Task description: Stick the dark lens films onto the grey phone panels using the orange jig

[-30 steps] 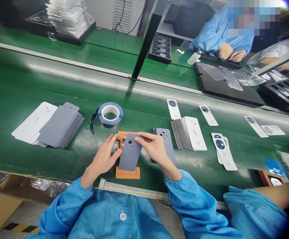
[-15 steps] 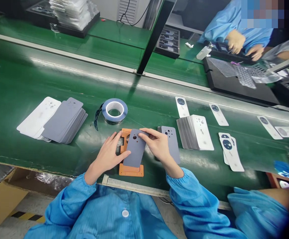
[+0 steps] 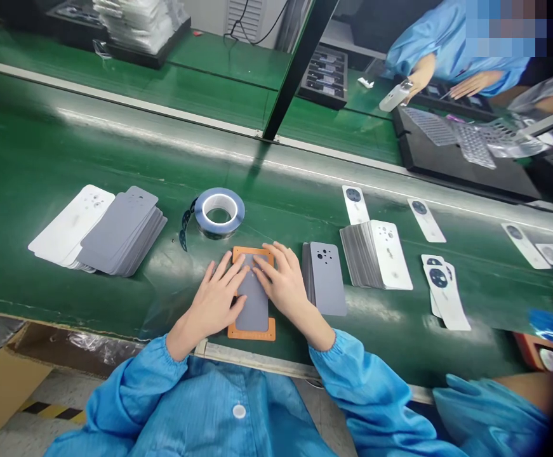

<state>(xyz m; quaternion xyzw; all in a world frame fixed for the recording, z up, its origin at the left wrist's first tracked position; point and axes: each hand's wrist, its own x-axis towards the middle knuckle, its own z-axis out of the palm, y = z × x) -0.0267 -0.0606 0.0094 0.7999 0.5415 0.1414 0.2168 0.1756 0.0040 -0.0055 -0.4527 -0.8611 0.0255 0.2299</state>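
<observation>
A grey phone back cover [image 3: 252, 303] lies flat inside an orange fixture frame [image 3: 252, 334] near the bench's front edge. My left hand [image 3: 214, 295] rests on the cover's left side, fingers spread and tips near its upper end. My right hand [image 3: 283, 279] lies over the upper right part, its fingertips on the cover and its fingers apart. Both hands hide the cover's camera holes. To the right stands a stack of grey covers [image 3: 328, 282], and past it a stack of white covers [image 3: 390, 260]. Behind the fixture sits a roll of blue-edged tape [image 3: 233, 222] with dark round pieces on its loose end.
White covers [image 3: 69, 222] and grey covers [image 3: 119, 231] are stacked at the left. Single white covers with dark round stickers [image 3: 447, 304] lie at the right. A black post [image 3: 295, 70] rises behind. Across the bench, a co-worker's hands [image 3: 476, 84] work; another person's blue sleeve [image 3: 490, 412] is at lower right.
The grey cover has gone from tilted above the orange fixture to flat inside it. My right hand has let go of its edge and moved left, fingers now resting on it.
</observation>
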